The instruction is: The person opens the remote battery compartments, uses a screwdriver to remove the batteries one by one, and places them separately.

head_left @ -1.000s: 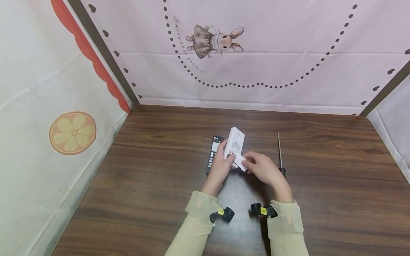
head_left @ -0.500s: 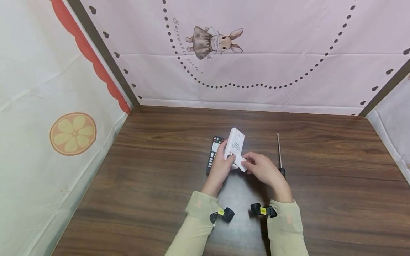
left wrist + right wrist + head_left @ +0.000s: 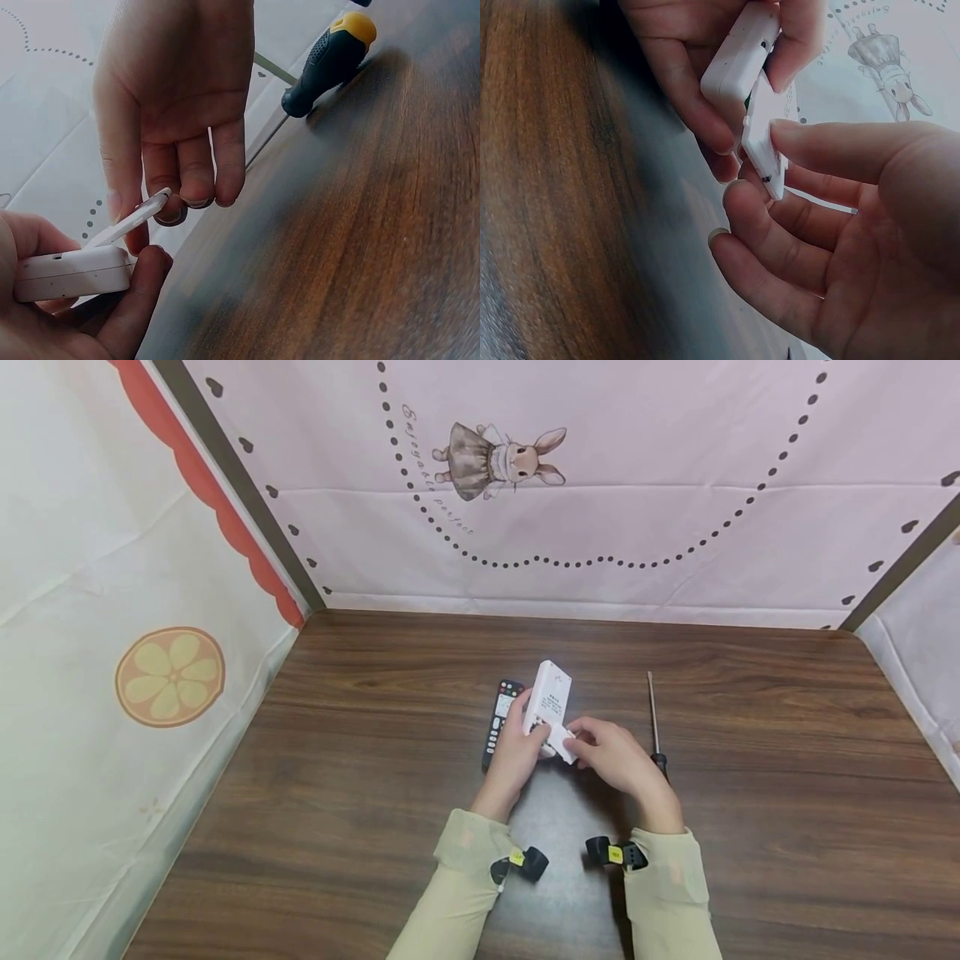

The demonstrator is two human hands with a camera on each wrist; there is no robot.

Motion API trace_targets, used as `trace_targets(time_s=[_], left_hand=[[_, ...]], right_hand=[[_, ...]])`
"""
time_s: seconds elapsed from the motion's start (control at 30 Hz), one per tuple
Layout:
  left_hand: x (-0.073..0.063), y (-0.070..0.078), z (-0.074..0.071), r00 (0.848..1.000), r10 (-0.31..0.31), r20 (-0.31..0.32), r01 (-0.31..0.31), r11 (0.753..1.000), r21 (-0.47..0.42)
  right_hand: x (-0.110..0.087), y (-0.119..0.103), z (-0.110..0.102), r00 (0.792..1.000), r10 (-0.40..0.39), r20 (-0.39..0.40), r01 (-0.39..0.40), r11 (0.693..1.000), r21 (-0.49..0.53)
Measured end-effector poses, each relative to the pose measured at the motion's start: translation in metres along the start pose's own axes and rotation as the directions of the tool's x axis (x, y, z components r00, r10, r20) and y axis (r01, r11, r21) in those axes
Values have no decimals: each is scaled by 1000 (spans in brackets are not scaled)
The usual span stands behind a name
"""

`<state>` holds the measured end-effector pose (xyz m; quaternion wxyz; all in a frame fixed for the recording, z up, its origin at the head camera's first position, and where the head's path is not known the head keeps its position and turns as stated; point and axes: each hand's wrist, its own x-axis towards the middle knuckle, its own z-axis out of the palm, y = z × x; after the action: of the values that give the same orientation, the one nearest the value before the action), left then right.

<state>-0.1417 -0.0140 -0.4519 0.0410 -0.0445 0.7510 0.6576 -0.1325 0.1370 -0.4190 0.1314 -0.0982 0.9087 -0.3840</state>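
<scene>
**A:** Ok so what have you got going on, nearest stuff first?

**B:** Bottom centre of the head view is your two pale green sleeves (image 3: 465,860), each with a black wrist strap. Just above them your left hand (image 3: 513,756) is wrapped round the lower end of the white rectangular plastic remote (image 3: 550,697), thumb on one side and fingers curled behind it. It's tilted up off the dark wood-grain table (image 3: 337,793), top end pointing toward the far wall, printed back facing you.

**A:** And the right one?

**B:** Your right hand (image 3: 618,760) is pinching the thin white plastic battery cover (image 3: 564,745) at the remote's lower end, thumb on top, fingertips underneath. The right wrist view shows the cover (image 3: 763,146) angled away from the white body (image 3: 739,64), touching it at one edge only. In the left wrist view the cover (image 3: 127,221) sticks up slantwise from the remote (image 3: 71,271). Can't tell if it's hooked in or loose.

**A:** Anything else around?

**B:** A black remote with coloured buttons (image 3: 501,718) lies flat just left of your left hand, partly hidden behind it. Right of your right hand lies a screwdriver with a black and yellow handle (image 3: 655,718), shaft pointing to the back. Beyond that, at the top of the frame, is the pink cloth backdrop with a rabbit print (image 3: 498,458).
</scene>
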Motion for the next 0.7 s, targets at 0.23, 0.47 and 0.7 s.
trace_targets(time_s=[0.23, 0.47, 0.7], left_hand=[[-1, -2, 0, 1000, -16, 3, 16, 1000, -4], [-1, 0, -1, 1000, -16, 0, 16, 1000, -19], [0, 1, -2, 1000, -8, -15, 8, 1000, -19]], right_hand=[[0, 1, 1, 1000, 3, 8, -4, 1000, 4], [0, 1, 1, 1000, 19, 4, -19, 1000, 7], [1, 0, -1, 1000, 16, -18, -16, 1000, 2]])
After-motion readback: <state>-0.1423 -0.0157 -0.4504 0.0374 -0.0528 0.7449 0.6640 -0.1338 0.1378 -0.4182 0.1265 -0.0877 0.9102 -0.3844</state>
